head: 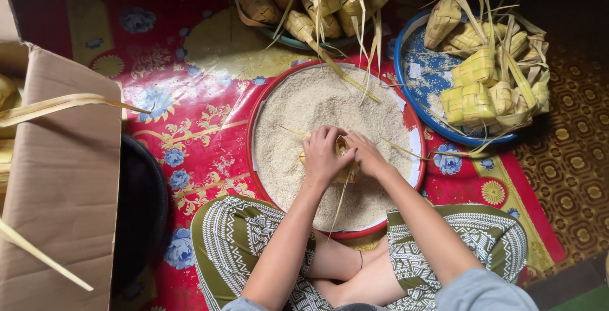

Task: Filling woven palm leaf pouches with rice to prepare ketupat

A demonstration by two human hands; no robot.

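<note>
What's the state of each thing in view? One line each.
Woven leaf pouch: held between both hands over the rice, strands trailing.
Left hand: closed on the pouch.
Right hand: closed on the pouch.
Red-rimmed tray: filled with uncooked rice.
Blue-rimmed tray: holds a pile of woven pouches.
Far bowl: heaped with woven pouches.
Cardboard box: open, leaf strips sticking out.

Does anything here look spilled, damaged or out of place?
Nothing stands out. The rice stays inside its red-rimmed tray, the woven leaf pouches sit in their blue basin, and both hands hold one pouch above the tray.
</note>
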